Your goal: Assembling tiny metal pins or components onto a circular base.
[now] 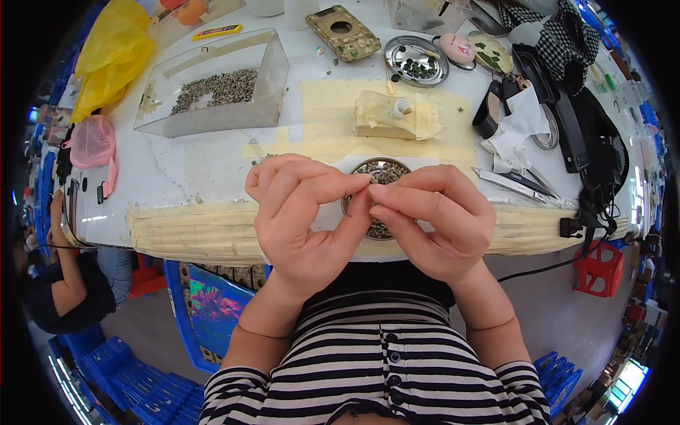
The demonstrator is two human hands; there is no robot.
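My left hand [301,219] and my right hand [443,219] meet fingertip to fingertip over a round metal dish [352,168] at the table's near edge. Thumb and forefinger are pinched together on each hand. Whatever lies between the tips is too small to make out. Many small greyish-brown parts [382,170] fill the dish, which my fingers partly cover. Just beyond it stands a block wrapped in cream masking tape [386,124], with a small white cylinder [402,108] on top.
A clear bin [262,106] of small grey parts stands at the far left. Farther back are a camouflage tank hull [343,33] and a steel plate [443,53] with dark green pieces. Tweezers [510,184] lie at right. Another person's arm [60,262] shows at far left.
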